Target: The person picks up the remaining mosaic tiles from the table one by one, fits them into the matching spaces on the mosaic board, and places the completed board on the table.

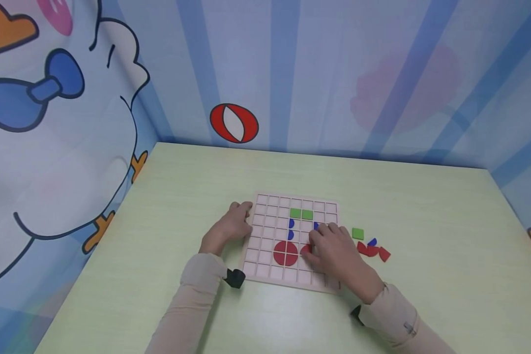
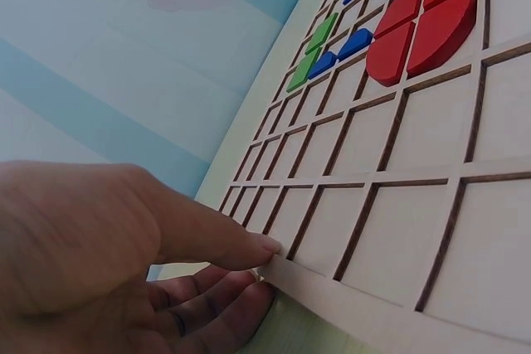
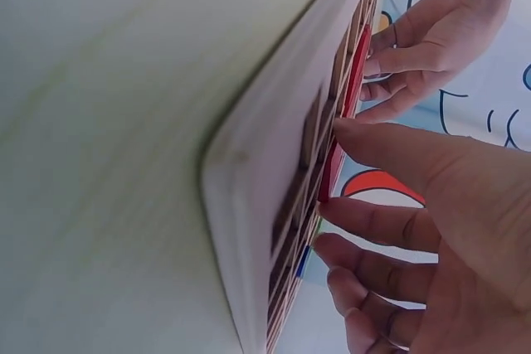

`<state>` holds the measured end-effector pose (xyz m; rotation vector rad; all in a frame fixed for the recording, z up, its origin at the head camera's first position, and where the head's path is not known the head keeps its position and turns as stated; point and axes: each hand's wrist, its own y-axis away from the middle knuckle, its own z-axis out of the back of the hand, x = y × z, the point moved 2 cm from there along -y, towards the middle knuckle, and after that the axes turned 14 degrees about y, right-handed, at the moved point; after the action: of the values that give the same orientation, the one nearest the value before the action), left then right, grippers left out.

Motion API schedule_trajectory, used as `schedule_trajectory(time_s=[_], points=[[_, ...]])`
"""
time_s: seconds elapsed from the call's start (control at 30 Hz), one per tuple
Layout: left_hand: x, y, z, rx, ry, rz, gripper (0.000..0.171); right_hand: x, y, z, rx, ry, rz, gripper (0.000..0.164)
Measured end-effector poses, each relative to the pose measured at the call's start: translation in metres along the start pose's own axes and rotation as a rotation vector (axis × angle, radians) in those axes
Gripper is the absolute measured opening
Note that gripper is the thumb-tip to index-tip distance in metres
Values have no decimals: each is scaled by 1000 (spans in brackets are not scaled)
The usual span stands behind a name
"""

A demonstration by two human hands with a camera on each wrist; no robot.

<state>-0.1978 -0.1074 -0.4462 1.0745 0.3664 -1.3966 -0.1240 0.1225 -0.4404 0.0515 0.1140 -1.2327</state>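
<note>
A pale wooden grid board (image 1: 265, 258) lies on the table. My left hand (image 1: 230, 226) holds its left edge; in the left wrist view the thumb (image 2: 241, 242) rests on the rim and the fingers curl beside it. My right hand (image 1: 338, 250) is over the board's right part, pinching a red quarter-circle piece (image 3: 330, 173) between thumb and forefinger in a grid square. Left of that, several red quarter pieces form a full circle (image 1: 285, 253). Two green squares (image 1: 301, 214) sit in the upper rows, with blue half-circle pieces (image 1: 291, 229) below them. Another blue piece (image 1: 316, 225) is partly hidden by my right hand.
Off the board's right side lie a loose green square (image 1: 358, 233), a blue piece (image 1: 372, 242) and several red pieces (image 1: 372, 251). The light table (image 1: 447, 236) meets a cartoon-printed wall (image 1: 318, 88) at the back and left.
</note>
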Motion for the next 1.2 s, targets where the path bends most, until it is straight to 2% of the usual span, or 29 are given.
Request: schedule_trajectory(time_s=[0.5, 0.7, 1.2], points=[[0, -2, 0, 10, 11, -1, 66, -3, 6, 6, -12, 52, 41, 37], [0, -1, 0, 7, 17, 10, 67, -4, 8, 6, -19, 57, 56, 33], [0, -2, 1, 9, -2, 4, 67, -13, 13, 9, 3, -62, 19, 35]])
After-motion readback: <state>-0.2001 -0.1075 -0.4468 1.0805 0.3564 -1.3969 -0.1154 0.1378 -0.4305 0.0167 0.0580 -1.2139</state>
